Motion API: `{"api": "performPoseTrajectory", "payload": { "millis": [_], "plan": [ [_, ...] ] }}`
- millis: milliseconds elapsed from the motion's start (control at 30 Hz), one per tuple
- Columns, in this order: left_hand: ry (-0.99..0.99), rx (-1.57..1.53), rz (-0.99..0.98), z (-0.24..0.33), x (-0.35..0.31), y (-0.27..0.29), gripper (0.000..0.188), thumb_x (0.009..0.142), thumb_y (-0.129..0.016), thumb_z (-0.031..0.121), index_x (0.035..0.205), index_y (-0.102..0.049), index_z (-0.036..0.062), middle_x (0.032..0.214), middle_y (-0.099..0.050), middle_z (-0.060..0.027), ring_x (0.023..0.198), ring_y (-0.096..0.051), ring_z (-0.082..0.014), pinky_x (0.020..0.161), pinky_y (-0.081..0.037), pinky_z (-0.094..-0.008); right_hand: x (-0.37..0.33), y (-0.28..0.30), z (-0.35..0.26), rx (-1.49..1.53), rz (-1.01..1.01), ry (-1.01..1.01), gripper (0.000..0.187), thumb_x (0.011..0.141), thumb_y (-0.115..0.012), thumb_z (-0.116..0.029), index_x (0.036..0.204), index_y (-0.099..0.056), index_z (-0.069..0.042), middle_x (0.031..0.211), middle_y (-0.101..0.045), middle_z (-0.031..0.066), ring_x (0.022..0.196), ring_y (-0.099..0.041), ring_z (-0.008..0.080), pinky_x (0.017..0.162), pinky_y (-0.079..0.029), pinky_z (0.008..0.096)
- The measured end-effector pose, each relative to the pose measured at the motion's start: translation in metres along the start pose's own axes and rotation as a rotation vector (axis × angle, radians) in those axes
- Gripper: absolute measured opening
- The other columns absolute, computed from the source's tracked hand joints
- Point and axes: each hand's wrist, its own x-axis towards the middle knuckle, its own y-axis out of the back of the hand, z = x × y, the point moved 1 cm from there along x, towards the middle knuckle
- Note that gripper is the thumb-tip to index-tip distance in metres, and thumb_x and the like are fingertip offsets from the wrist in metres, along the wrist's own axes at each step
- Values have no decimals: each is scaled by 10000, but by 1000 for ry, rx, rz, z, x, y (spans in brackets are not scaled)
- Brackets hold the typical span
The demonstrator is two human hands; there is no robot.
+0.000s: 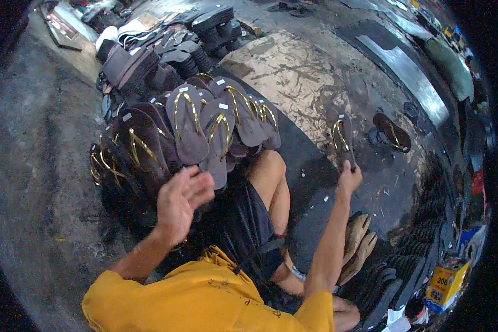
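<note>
Sandal pile [189,133]: taken as the landmark here; loads of brownish flip-flops are heaped up in it, footbeds showing.
Held sandal [344,134]: held out well to the right of the sandal pile, toe end turned away from the wearer; whether anything is touched underneath can't be told.
Right hand [349,178]: closed on the held sandal, with what looks like the heel end pinched.
Left hand [185,193]: empty, fingers loosely spread and a bit blurred, over the near edge of the sandal pile; contact can't be made out.
Weight and bend: pretty light, it'd be guessed; foam or rubber, bendy but springy, hardly fragile.
Slip: decent grip would be expected from the matte footbed; the shiny gold strap [335,133] is probably slicker and more easily scuffed.
Best hold: heel or sole edges, imo; tugging by the gold strap is better avoided, since the toe post could be strained.
Loose sandal [393,134]: left lying even farther right of the sandal pile.
</note>
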Motion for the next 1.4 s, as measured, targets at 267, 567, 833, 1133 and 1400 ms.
{"api": "performPoseTrajectory", "payload": {
  "millis": [267, 567, 833, 1133, 1400],
  "plan": [
    [-456, 237, -572, -66, 6, -139, 570, 952, -756, 51, 1472, -529, 1, 1423, -632, -153, 1338, -603, -247, 1132, -497, -384, -280, 124, -121, 477, -372, 51, 282, 958, -809, -132, 1206, -689, -73, 1035, -691, 2, 869, -599, 97, 804, -510, 277],
    [-720, 544, -1332, -92, -34, -203, 372, 797, -813, -58, 1139, -741, 69, 1191, -705, -123, 1120, -705, -305, 1050, -572, -437, -321, 231, -230, 67, -56, 556, 514, 815, -769, 79, 1307, -667, -24, 1339, -714, 182, 1277, -691, 324, 1079, -552, 428],
    [-995, 766, -1519, -70, -54, -217, 380, 812, -813, -3, 1174, -746, 93, 1275, -770, -106, 1275, -704, -359, 1156, -516, -530, -337, 244, -230, 71, -34, 589, 552, 664, -915, -52, 1184, -734, -15, 1183, -783, 155, 1110, -776, 327, 946, -637, 399],
    [-787, 755, -1536, -91, -34, -205, 520, 686, -853, -49, 1164, -692, 78, 1146, -695, -112, 1079, -738, -345, 913, -616, -437, -336, 223, -230, 300, 3, 421, 435, 767, -881, -64, 1177, -743, -25, 1212, -770, 153, 1235, -719, 353, 1005, -618, 429],
    [-682, 937, -1442, -114, -12, -189, 456, 772, -762, -50, 1213, -714, 53, 1259, -714, -143, 1115, -730, -328, 994, -603, -429, -315, 208, -170, 116, -157, 475, 407, 798, -902, -125, 1162, -742, -41, 1145, -778, 99, 1178, -717, 345, 1037, -551, 434]
  ]
}}
